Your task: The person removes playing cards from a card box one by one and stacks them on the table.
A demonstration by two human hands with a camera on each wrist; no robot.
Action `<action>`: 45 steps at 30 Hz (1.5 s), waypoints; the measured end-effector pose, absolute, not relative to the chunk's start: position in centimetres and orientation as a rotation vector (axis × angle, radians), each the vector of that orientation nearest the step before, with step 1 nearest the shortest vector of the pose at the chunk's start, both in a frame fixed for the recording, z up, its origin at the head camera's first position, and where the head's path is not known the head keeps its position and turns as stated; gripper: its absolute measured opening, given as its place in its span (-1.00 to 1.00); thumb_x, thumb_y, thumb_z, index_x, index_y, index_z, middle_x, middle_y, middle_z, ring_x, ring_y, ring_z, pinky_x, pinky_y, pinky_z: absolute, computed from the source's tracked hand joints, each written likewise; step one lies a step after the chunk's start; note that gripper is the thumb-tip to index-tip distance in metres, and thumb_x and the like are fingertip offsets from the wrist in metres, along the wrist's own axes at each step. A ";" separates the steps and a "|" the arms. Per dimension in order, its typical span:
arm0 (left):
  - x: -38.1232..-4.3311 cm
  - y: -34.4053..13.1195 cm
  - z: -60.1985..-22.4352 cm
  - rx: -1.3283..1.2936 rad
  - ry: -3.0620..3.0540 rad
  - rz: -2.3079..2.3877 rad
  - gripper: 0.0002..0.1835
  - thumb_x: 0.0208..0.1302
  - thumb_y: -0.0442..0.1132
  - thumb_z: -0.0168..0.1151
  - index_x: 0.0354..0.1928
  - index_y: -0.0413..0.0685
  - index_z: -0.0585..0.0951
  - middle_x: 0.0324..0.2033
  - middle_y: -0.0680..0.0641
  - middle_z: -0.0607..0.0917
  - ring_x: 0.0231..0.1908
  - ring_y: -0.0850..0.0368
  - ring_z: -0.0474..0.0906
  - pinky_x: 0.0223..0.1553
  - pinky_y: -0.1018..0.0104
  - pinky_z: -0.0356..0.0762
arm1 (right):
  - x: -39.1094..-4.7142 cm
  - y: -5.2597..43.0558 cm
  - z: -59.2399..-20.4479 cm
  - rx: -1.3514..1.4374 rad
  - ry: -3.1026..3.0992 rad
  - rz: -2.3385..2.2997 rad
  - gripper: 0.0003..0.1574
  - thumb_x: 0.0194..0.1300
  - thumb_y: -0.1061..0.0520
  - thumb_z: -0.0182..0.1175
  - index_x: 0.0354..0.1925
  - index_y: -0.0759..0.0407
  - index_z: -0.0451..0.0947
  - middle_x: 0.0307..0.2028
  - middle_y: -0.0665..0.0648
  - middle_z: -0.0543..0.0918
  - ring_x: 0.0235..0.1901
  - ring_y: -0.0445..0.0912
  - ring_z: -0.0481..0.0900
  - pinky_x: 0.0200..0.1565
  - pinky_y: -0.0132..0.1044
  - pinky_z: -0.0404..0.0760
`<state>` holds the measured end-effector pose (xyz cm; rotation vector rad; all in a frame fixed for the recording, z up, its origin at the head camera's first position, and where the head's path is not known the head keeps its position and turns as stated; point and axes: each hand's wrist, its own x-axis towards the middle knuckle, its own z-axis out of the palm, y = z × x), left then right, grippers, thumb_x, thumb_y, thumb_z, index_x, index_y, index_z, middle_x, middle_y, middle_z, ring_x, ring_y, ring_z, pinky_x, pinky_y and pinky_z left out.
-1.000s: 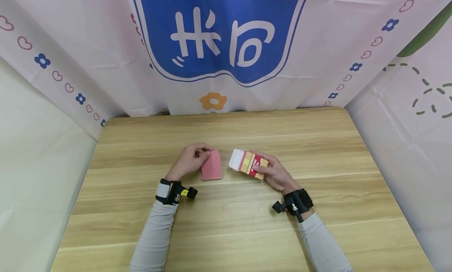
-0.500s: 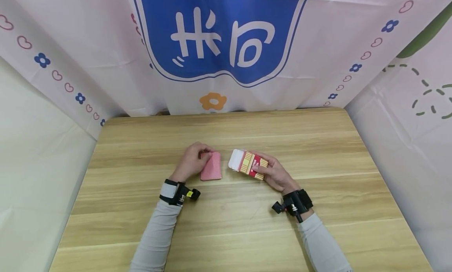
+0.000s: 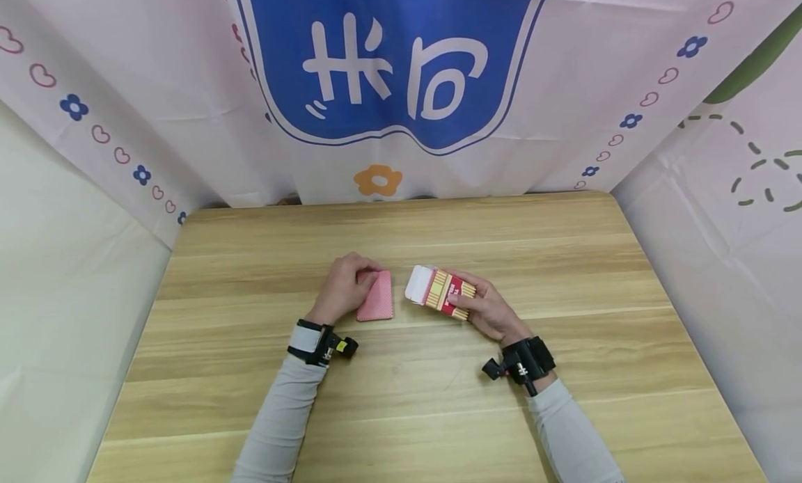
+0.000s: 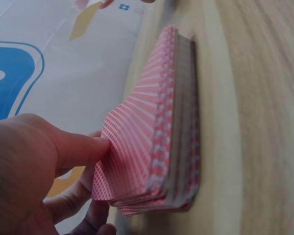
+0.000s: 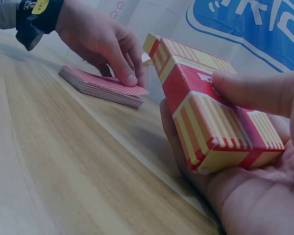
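A deck of red-and-white patterned playing cards (image 3: 377, 303) lies on the wooden table, left of centre. My left hand (image 3: 341, 288) pinches the far left corner of the upper cards between thumb and fingers. In the left wrist view that corner of the cards (image 4: 132, 142) bends up and fans slightly, while the lower cards stay stacked flat. My right hand (image 3: 493, 312) grips a red-and-yellow striped card box (image 5: 201, 103), thumb across its printed face. The box's white flap (image 3: 419, 283) stands open and points toward the deck.
The wooden table (image 3: 401, 420) runs back to a white cloth hanging (image 3: 200, 121) with a blue printed shield. White walls (image 3: 69, 316) border it at left and right. Each wrist wears a black strap (image 3: 529, 359) with a small camera.
My left hand and forearm have shifted slightly right, and the raised corner of the cards sits lower over the deck. The right hand and the card box have stayed put.
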<state>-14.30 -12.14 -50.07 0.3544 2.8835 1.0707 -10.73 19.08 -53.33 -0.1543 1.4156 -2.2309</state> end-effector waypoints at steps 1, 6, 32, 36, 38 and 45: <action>-14.3 -12.1 -50.1 0.354 2.891 1.059 -0.80 0.41 -0.22 0.28 -0.05 -0.02 0.81 -0.14 -0.06 0.70 -0.17 0.01 0.48 -0.13 0.16 0.40 | -10.7 19.1 -53.3 -0.151 1.417 -2.232 -0.32 0.38 0.37 0.22 0.41 0.02 0.52 0.26 0.17 0.49 0.14 -0.04 0.59 0.07 -0.24 0.67; -14.2 -11.9 -50.2 0.347 2.931 0.987 -0.78 0.42 -0.18 0.28 -0.04 0.00 0.82 -0.10 -0.06 0.70 -0.11 -0.02 0.45 -0.11 0.14 0.38 | -10.8 19.0 -53.3 -0.141 1.413 -2.236 -0.34 0.38 0.37 0.22 0.37 -0.02 0.55 0.28 0.19 0.48 0.15 -0.03 0.59 0.08 -0.24 0.67; -13.9 -11.6 -49.7 0.339 2.934 1.072 -0.73 0.44 -0.15 0.25 0.07 -0.03 0.76 -0.04 -0.05 0.70 -0.01 -0.01 0.50 -0.02 0.10 0.47 | -10.7 19.0 -53.4 -0.154 1.420 -2.229 -0.33 0.39 0.37 0.20 0.38 -0.06 0.54 0.29 0.18 0.46 0.17 -0.03 0.56 0.09 -0.23 0.66; -13.6 -11.0 -48.9 0.462 2.903 1.275 -0.72 0.42 -0.17 0.26 0.07 -0.11 0.71 -0.05 -0.04 0.74 0.04 -0.01 0.58 0.09 0.05 0.54 | -10.7 19.0 -53.4 -0.163 1.411 -2.230 -0.34 0.39 0.36 0.21 0.37 -0.07 0.56 0.28 0.18 0.46 0.16 -0.03 0.57 0.08 -0.23 0.67; -13.3 -10.5 -48.5 0.559 2.875 1.377 -0.74 0.42 -0.20 0.27 0.04 -0.16 0.70 -0.09 -0.05 0.75 -0.01 0.00 0.62 0.06 0.05 0.59 | -10.7 19.0 -53.4 -0.167 1.404 -2.232 -0.33 0.39 0.37 0.21 0.38 -0.05 0.55 0.28 0.18 0.46 0.16 -0.03 0.57 0.08 -0.23 0.67; -12.6 -8.9 -47.7 0.734 2.712 1.637 -0.80 0.39 -0.32 0.29 -0.01 -0.23 0.67 -0.14 -0.06 0.74 -0.23 0.12 0.65 -0.25 0.21 0.66 | -10.7 19.0 -53.4 -0.166 1.403 -2.241 -0.32 0.37 0.38 0.22 0.39 0.01 0.53 0.26 0.19 0.47 0.15 -0.03 0.59 0.08 -0.24 0.67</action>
